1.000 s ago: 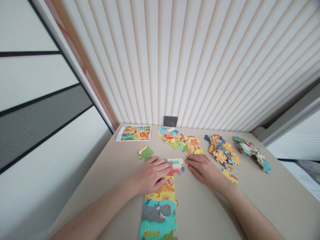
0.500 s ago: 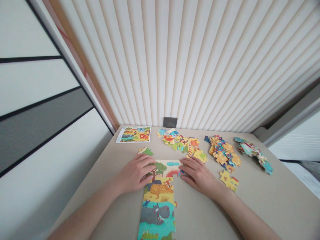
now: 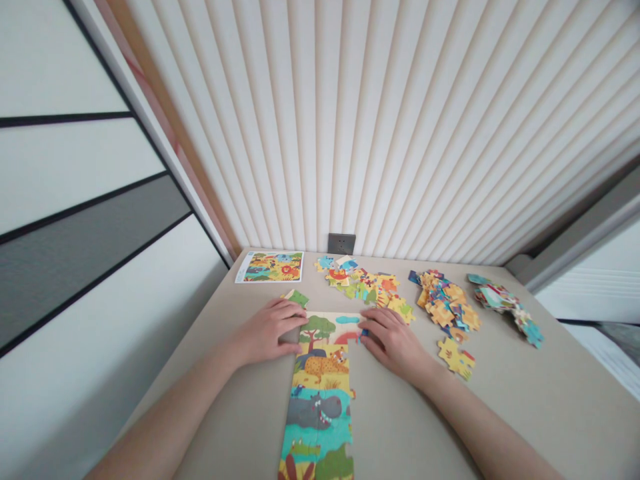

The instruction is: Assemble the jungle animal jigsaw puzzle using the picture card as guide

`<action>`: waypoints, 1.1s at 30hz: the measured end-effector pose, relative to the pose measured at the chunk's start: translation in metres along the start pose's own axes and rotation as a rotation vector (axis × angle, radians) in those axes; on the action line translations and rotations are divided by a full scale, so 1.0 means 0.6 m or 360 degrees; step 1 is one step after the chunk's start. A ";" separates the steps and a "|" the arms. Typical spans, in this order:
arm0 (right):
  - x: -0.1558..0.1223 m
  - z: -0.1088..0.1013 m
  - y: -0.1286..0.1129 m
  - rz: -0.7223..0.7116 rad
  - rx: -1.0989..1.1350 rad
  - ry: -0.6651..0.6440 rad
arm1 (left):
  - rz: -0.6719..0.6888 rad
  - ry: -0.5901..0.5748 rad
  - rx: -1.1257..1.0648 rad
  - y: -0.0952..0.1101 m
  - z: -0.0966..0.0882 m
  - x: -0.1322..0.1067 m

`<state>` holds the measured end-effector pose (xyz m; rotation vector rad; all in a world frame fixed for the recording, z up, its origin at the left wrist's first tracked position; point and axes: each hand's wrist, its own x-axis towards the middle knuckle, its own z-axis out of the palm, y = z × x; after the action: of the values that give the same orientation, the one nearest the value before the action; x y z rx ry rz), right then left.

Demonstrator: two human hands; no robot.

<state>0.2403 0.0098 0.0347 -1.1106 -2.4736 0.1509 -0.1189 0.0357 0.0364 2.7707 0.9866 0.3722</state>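
A tall strip of joined jigsaw pieces (image 3: pixel 320 393) with a tree, a leopard and a hippo lies on the beige table (image 3: pixel 500 413) in front of me. My left hand (image 3: pixel 270 327) lies flat against the strip's upper left edge, fingers stretched toward the tree piece. My right hand (image 3: pixel 393 337) rests flat at the upper right edge, fingertips touching the top piece. Neither hand holds anything. A small green loose piece (image 3: pixel 299 297) sits just beyond my left hand.
Loose piece piles lie behind the hands: a mixed pile (image 3: pixel 365 285), a yellow-orange pile (image 3: pixel 447 303) and a teal pile (image 3: pixel 505 303) at far right. One yellow piece (image 3: pixel 456 358) lies apart. A picture card (image 3: pixel 270 266) and a wall socket (image 3: pixel 341 243) are at the back.
My left hand slid off the top of the strip to its left edge, uncovering the tree piece. My right hand moved in against the right edge. The strip's top row now sits joined.
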 end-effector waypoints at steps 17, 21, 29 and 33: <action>-0.116 -0.043 0.004 0.0272 -0.0278 -0.0055 | -0.0337 -0.0160 -0.0036 0.128 0.012 -0.138; -0.112 -0.050 0.041 0.0541 -0.0313 -0.0052 | -0.0343 -0.0174 -0.0060 0.129 0.033 -0.145; -0.065 -0.037 0.092 0.0863 -0.0343 -0.0084 | -0.0383 -0.0133 -0.0067 0.123 0.040 -0.141; -0.052 -0.030 0.091 0.0892 -0.0342 -0.0057 | -0.0375 -0.0077 -0.0069 0.127 0.036 -0.132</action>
<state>0.3041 0.0224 0.0258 -1.8866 -2.1789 0.0668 -0.1264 -0.0749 0.0211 2.5740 1.2590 0.2857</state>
